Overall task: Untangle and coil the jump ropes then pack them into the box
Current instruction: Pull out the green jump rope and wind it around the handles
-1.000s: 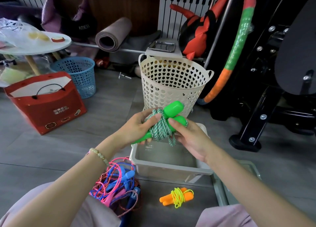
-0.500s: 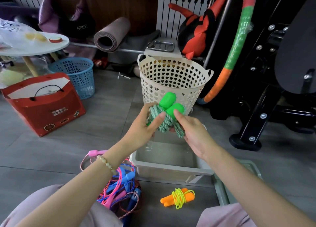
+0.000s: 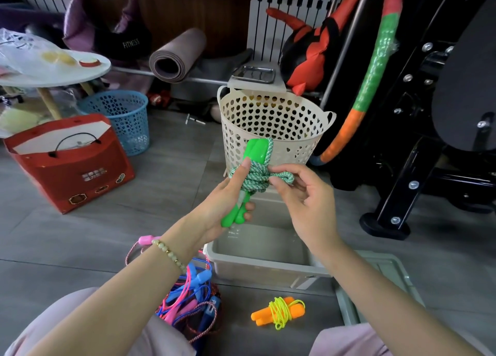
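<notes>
My left hand (image 3: 222,202) grips the green jump rope (image 3: 255,154) by its two bright green handles, held upright, with the thumb pressed on the green-and-white cord wound around them. My right hand (image 3: 306,197) pinches a loop of that cord sticking out to the right. Both hands hover above the open grey box (image 3: 257,267) on the floor. A coiled orange jump rope with yellow cord (image 3: 279,312) lies in front of the box. A tangled pile of pink, blue and red ropes (image 3: 193,302) lies by my left knee.
A cream perforated basket (image 3: 273,122) stands just behind the box. The box's grey lid (image 3: 386,280) lies to its right. A red paper bag (image 3: 67,162) and blue basket (image 3: 120,117) are at the left. Black gym equipment (image 3: 418,146) fills the right.
The green handles have turned from pointing away to standing upright in my left hand. My right hand has shifted from the handles to the cord loop on the right.
</notes>
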`<state>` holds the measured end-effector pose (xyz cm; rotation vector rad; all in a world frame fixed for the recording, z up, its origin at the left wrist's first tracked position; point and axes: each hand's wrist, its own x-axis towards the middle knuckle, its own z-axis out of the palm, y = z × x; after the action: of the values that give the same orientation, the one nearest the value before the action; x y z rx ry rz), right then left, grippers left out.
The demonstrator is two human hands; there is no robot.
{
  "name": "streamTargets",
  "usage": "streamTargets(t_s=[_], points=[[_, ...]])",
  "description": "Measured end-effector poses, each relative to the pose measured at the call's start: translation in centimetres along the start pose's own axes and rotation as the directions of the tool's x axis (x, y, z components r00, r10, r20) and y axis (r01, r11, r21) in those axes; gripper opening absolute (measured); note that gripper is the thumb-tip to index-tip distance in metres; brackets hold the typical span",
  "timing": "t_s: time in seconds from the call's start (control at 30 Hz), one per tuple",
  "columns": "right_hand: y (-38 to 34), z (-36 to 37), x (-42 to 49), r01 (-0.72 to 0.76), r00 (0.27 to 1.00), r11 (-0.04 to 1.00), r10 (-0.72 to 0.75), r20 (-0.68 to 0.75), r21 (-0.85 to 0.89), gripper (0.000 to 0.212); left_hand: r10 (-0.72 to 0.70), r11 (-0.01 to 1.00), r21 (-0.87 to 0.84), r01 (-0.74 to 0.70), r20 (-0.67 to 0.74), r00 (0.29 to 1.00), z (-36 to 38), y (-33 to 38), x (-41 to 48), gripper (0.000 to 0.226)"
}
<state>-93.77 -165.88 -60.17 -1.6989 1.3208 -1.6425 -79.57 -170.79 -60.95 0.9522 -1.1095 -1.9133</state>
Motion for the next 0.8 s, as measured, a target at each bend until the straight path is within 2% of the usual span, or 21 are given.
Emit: streamTargets(t_s=[0.1, 0.27, 0.4, 0.5, 0.53, 0.67, 0.8], points=[[-0.3, -0.2, 0.3, -0.007, 1.000, 1.000, 0.008, -0.026, 0.025, 0.014, 0.004, 1.000, 0.013, -0.005, 0.052, 0.999, 0.2, -0.5, -0.2, 0.054], [-0.6, -0.1, 0.8, -0.040, 0.997, 0.995, 0.045, -0.060, 0.092, 0.018, -0.069, 0.997, 0.050, 0.066, 0.075, 0.995, 0.7, -1.0, -0.6, 0.058], [-0.9, -0.4, 1.1, 0.043, 0.997, 0.999, -0.044, -0.071, -0.009, 0.020, -0.073, 0.997, -0.003, 0.075, 0.201, 0.977, 1.2, -0.8, -0.9, 0.047], [-0.6, -0.8, 1.3, 0.112, 0.990, 0.989, -0.120, -0.080, -0.100, 0.006, -0.078, 0.989, -0.101, 0.110, 0.278, 0.957, 1.4, -0.3, -1.1, 0.029], [-0.5, -0.9, 1.4, 0.132, 0.986, 0.984, -0.143, -0.082, -0.123, 0.010, -0.069, 0.985, -0.132, 0.112, 0.296, 0.953, 1.3, -0.1, -1.1, 0.025], [-0.3, -0.9, 1.3, 0.207, 0.977, 0.965, -0.212, -0.012, -0.163, 0.018, -0.024, 0.989, -0.128, 0.071, 0.336, 0.942, 0.9, 0.3, -1.0, 0.023], [-0.4, -0.8, 1.2, 0.162, 0.987, 0.982, -0.159, 0.040, -0.095, 0.019, 0.009, 0.989, -0.140, 0.043, 0.350, 0.937, 0.6, 0.5, -1.0, 0.027]])
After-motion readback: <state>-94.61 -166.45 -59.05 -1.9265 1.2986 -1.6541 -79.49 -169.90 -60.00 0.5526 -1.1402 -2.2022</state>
